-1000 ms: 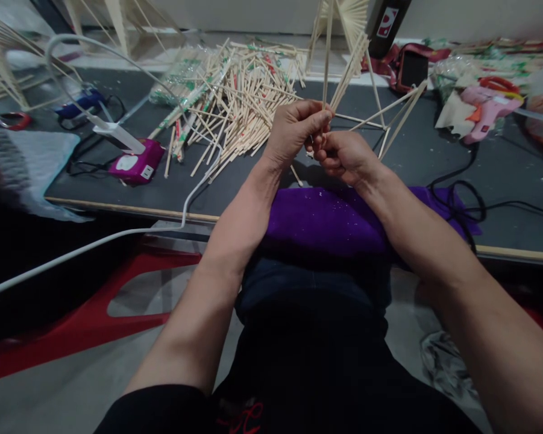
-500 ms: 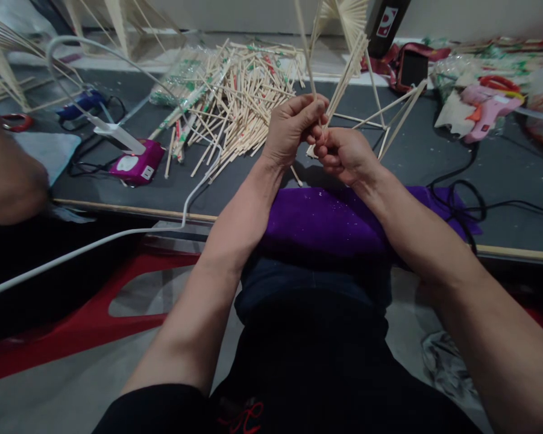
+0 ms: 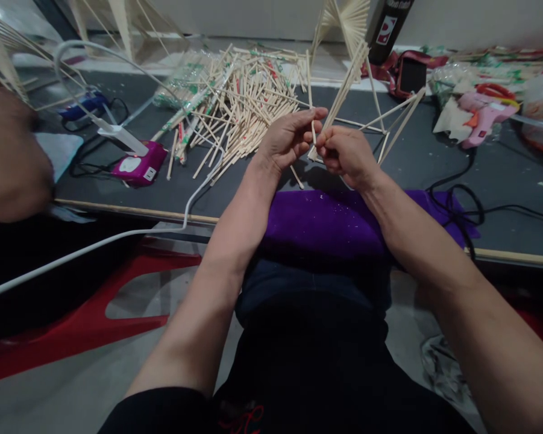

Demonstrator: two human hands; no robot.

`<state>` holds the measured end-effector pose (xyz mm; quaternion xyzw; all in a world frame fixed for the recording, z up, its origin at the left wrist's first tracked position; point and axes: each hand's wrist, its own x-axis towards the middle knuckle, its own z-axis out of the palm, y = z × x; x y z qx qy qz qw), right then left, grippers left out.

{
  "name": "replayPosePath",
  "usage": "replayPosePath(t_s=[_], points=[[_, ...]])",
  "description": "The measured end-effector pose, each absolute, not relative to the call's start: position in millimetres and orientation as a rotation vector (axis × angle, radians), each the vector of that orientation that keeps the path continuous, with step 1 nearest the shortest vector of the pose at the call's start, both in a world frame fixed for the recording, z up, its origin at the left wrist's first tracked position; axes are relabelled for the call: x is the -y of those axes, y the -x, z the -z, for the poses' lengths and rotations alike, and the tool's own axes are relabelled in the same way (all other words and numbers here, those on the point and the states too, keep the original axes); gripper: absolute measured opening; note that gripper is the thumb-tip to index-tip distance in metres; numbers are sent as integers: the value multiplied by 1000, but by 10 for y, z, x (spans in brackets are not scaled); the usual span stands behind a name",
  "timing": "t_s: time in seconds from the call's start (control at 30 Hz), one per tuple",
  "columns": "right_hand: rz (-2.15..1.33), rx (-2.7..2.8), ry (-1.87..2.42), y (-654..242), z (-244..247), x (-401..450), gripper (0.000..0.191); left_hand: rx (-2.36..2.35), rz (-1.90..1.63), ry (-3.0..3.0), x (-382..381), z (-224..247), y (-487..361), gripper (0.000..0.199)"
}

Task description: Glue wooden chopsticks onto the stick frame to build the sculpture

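A thin wooden stick [image 3: 310,81] stands nearly upright between my two hands. My left hand [image 3: 285,141] has its curled fingers and thumb around the stick's middle. My right hand [image 3: 349,154] is closed in a pinch at the stick's lower end; the fingertips partly hide it. Just behind my right hand is a frame of glued-looking sticks [image 3: 347,81], with more bars [image 3: 402,119] reaching to the right. To the left of my left hand lies a big loose pile of wooden sticks [image 3: 253,99], some with red or green marks.
A purple cloth [image 3: 325,220] lies over the table's front edge. At right are a pink glue gun [image 3: 488,114], black cable [image 3: 467,208] and phone [image 3: 409,73]. A magenta power adapter [image 3: 140,166] and white cable [image 3: 185,217] sit left, near another person's blurred arm [image 3: 13,154].
The stick's upper end has come down lower in view. My left thumb and fingers have shifted on it, and the left hand has opened slightly. The other person's arm has moved.
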<state>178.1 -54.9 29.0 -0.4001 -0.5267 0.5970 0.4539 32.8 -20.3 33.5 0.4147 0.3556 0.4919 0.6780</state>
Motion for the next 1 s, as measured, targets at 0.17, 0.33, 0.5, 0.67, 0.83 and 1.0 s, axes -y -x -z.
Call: replayPosePath(t_s=[0.17,0.33,0.5,0.67,0.83,1.0], points=[[-1523,1329,1010,-1815,-325,571,13,-925,-1159,-977,190,-299,-302,19],[-1640,1284,970,-1848,-328,555,15,-965,-1187,-1034,229,-334,-295,19],[-1607,1280,950,-1863,-296,529,13,-964,-1157,-1126,287,-346,-321,21],[-1508,1289,1002,-1829,-276,540,22,-908,-1159,-1140,258,-294,-316,17],[-1534,1328,989,-1854,-274,524,14,-910,-1162,-1132,228,-275,-305,14],[-1521,1376,963,-1906,-250,497,17,-894,-1125,-1127,257,-313,-323,16]])
